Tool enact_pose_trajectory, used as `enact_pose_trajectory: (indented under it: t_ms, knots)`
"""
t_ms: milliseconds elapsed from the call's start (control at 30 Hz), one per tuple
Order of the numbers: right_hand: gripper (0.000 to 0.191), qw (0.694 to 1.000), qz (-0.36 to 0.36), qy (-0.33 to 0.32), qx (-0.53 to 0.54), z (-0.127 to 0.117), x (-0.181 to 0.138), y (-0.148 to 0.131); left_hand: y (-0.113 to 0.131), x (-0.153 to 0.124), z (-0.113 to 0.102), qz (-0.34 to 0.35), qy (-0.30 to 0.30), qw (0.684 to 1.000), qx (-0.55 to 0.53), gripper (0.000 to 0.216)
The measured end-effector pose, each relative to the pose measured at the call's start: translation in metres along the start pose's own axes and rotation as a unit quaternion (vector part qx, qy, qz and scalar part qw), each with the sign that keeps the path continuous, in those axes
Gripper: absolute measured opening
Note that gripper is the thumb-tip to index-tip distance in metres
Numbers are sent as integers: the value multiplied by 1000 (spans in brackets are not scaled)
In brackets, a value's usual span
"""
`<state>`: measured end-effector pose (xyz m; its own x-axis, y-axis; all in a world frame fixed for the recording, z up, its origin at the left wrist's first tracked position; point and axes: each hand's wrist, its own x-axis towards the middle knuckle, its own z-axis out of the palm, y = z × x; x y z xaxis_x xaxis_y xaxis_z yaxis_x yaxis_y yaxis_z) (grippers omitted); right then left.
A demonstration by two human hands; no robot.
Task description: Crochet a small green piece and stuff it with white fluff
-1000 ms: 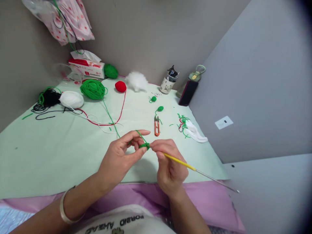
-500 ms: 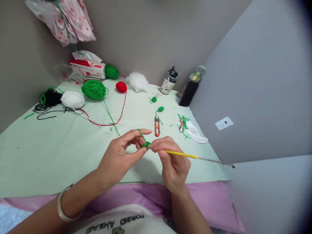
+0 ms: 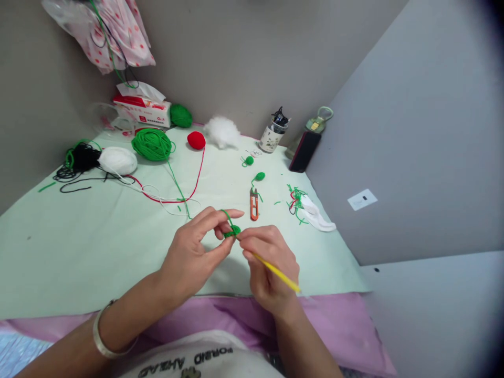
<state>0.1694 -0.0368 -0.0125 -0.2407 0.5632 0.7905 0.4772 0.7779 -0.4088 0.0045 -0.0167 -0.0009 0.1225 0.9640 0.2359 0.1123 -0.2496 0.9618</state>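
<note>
My left hand (image 3: 195,244) pinches a small green crochet piece (image 3: 232,231) between thumb and fingers. Green yarn loops over its raised index finger, and a strand leads back to the green yarn ball (image 3: 151,144). My right hand (image 3: 272,265) is closed round a crochet hook (image 3: 280,274) with a yellow handle. The hook's tip meets the crochet piece, though my fingers partly cover it. Just beyond my hands lie orange thread snips (image 3: 254,205) and a small green crocheted oval (image 3: 260,176).
Behind are a red yarn ball (image 3: 196,140), white stuffing (image 3: 222,132), a white yarn ball (image 3: 118,160), black yarn (image 3: 83,158) and a tissue box (image 3: 145,113). At right stand a cup (image 3: 271,138) and a phone (image 3: 305,151), with yarn scraps (image 3: 298,198) nearer.
My right hand has turned and shifted slightly left, so the hook's handle end now points down toward me instead of out to the right. The crochet piece has shifted slightly in my left fingers.
</note>
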Motion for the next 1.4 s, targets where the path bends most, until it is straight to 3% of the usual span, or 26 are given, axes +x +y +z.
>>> enact_pose_trajectory:
  t_ms: [167, 267, 367, 467, 567, 733, 867, 1033, 1167, 1400]
  knots:
    - [40, 987, -51, 40, -148, 16, -12, 6, 1, -5, 1, -32, -1, 999, -33, 34]
    - [44, 980, -52, 96, -167, 22, -20, 11, 1, -7, 2, -88, -17, 987, -134, 35]
    - [42, 986, -48, 110, -112, 20, -21, 13, 1, -5, 1, -189, -65, 937, -287, 47]
    - [35, 995, 17, 103, 9, 13, -13, 9, 0, 0, -2, -244, -105, 896, -357, 54]
    - [25, 980, 105, 119, 117, 6, -4, 3, -2, 3, -7, -227, -109, 905, -343, 48]
    - [16, 922, 232, 144, 274, 0, 1, 1, -6, 2, -14, -167, -96, 944, -269, 31]
    - [14, 904, 253, 119, 323, 0, 0, 5, -7, 0, -12, -136, -124, 958, -219, 30]
    - [14, 902, 257, 95, 333, 5, -1, 8, -6, -1, -3, -145, -109, 963, -199, 37]
    - [14, 880, 288, 110, 361, 4, 1, 9, -5, 0, -1, -151, -103, 949, -255, 47]
    - [17, 810, 358, 137, 443, 0, 6, 12, -6, 2, -5, -201, -187, 876, -397, 43]
